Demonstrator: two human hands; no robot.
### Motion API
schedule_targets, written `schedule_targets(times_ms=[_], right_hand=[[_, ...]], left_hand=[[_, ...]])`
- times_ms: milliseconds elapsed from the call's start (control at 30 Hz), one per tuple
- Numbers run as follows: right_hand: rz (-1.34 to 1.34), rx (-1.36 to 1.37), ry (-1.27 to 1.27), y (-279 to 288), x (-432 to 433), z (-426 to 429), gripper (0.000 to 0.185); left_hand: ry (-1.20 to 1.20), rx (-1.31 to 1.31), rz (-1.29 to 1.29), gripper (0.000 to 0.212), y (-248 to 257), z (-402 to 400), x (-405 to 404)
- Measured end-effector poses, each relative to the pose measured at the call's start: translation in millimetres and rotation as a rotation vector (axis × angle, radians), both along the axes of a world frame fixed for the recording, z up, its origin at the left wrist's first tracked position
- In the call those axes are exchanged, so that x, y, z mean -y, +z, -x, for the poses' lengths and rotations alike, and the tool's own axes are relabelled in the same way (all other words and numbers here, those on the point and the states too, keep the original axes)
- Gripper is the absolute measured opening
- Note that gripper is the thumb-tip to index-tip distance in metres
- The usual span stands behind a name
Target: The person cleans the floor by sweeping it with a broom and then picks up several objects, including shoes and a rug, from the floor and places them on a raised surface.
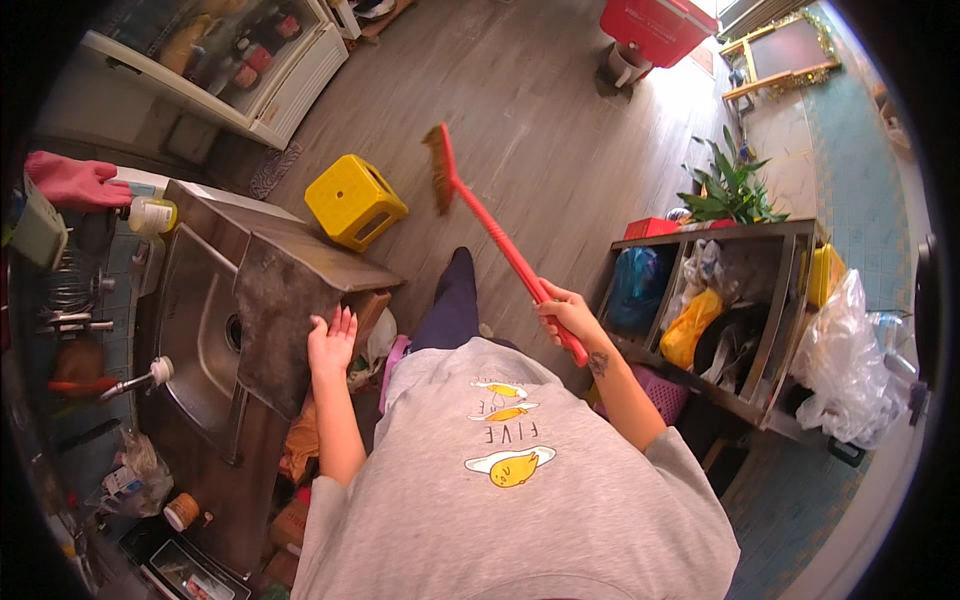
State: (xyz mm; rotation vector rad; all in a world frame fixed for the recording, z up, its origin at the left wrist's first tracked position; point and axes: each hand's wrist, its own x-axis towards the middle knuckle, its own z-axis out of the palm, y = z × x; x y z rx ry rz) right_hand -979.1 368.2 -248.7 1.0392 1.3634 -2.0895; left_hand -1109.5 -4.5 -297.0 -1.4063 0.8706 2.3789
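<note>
My right hand [564, 309] grips the lower part of a long red plastic-handled brush [499, 232]. The brush slants up and away to the left, its brown bristles [439, 176] held above the wood-look floor. My left hand [332, 341] is empty, palm up with the fingers apart, beside a dark, stained cloth [274, 319] draped over the edge of the metal sink [180, 352]. Beyond the sink counter a yellow plastic stool [352, 199] stands on the floor.
A glass-front refrigerator [217, 67] is at the upper left. To the right, a metal shelf unit [701, 375] holds bags and a pan, with a leafy plant [727, 187] behind it. A red cooler [660, 30] stands far ahead. A pink rubber glove [75, 182] lies behind the sink.
</note>
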Motion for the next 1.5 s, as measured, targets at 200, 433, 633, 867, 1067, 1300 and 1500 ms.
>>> schedule_targets(times_ms=[200,433,633,867,1067,1300,1500], right_hand=[[0.278,0.060,-0.081,-91,-26,93,0.043],[0.108,0.214,-0.282,-94,-117,79,0.032],[-0.437,0.238,-0.107,-41,-123,127,0.035],[-0.390,0.170,0.100,60,-113,207,0.061],[-0.521,0.046,0.506,41,-106,272,0.063],[-0.611,0.100,0.955,-19,-53,395,0.066],[-0.667,-0.007,1.212,-85,-56,398,0.061]], left_hand=[[-0.023,0.082,0.009,0.015,13,-6,-6],[0.057,0.274,-0.105,0.027,1,-11,24],[-0.080,0.331,-0.047,0.039,-29,-37,31],[-0.234,0.411,0.271,0.033,-42,-82,-9],[-0.782,0.364,0.793,0.030,-48,9,-124],[-0.623,-0.125,1.188,0.026,-233,269,-180],[-1.115,0.440,1.119,0.047,-347,381,-108]])
